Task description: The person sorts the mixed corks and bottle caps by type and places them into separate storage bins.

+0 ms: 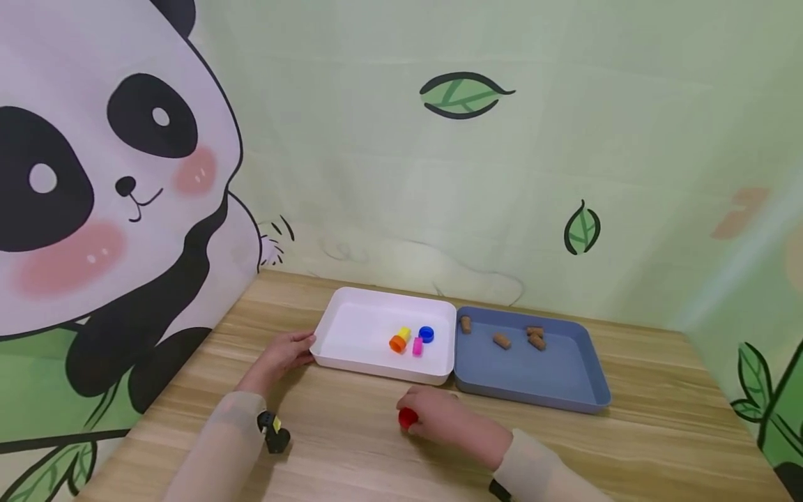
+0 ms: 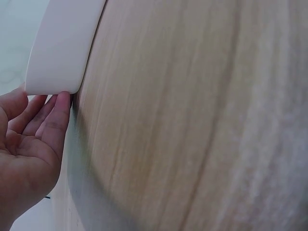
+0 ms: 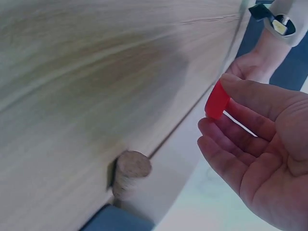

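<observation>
In the head view, the left hand point(image 1: 287, 355) is at the left end of the white tray point(image 1: 357, 362); its fingertips touch the outer side. The left wrist view shows the thumb by the rim and the fingers point(image 2: 57, 115) against the wall. In front of that tray, my right hand point(image 1: 439, 418) pinches a red bottle cap point(image 1: 408, 418) between thumb and fingers, above the wooden table. The right wrist view shows the cap point(image 3: 217, 100) edge-on. A cork point(image 3: 132, 168) is close to where the trays meet; the right hand mostly hides that spot in the head view.
Inside the white tray are small coloured pieces: an orange cap point(image 1: 398, 344), a yellow piece point(image 1: 404, 333), a pink piece point(image 1: 417, 346) and a blue cap point(image 1: 426, 335). Beside it, the blue-grey tray point(image 1: 521, 376) holds several corks point(image 1: 502, 341). A panda-printed cloth point(image 1: 351, 174) hangs behind.
</observation>
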`<state>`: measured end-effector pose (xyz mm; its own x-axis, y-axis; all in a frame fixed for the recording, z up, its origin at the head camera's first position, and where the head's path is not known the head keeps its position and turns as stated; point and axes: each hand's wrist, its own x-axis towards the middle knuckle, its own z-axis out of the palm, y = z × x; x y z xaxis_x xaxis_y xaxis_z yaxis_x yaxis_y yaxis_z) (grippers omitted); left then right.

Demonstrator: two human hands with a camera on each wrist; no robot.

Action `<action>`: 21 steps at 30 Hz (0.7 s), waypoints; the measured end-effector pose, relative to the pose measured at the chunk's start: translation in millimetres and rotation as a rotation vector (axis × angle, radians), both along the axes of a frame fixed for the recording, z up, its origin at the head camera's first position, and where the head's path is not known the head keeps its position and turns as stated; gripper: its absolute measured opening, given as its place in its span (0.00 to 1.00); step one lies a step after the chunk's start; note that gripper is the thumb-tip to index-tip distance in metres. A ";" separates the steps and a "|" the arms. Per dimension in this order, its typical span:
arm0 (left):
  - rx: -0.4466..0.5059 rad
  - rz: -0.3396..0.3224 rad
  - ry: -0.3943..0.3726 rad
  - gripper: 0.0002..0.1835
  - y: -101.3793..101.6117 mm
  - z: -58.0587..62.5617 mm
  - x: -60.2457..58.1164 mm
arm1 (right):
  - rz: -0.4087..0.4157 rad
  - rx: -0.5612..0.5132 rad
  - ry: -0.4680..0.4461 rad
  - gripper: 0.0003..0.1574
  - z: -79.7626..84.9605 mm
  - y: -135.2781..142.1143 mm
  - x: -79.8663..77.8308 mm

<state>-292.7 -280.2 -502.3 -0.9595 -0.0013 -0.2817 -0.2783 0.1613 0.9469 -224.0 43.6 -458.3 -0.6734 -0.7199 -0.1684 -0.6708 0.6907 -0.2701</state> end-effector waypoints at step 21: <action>0.007 -0.028 0.017 0.27 -3.6 -2.0 -0.3 | 0.170 -0.043 -0.041 0.19 74.8 35.6 30.5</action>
<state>-293.1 -283.8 -504.3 -0.9638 0.0272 -0.2653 -0.2576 0.1621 0.9525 -193.5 79.1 -383.5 -0.5350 -0.8296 -0.1597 -0.7646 0.5558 -0.3262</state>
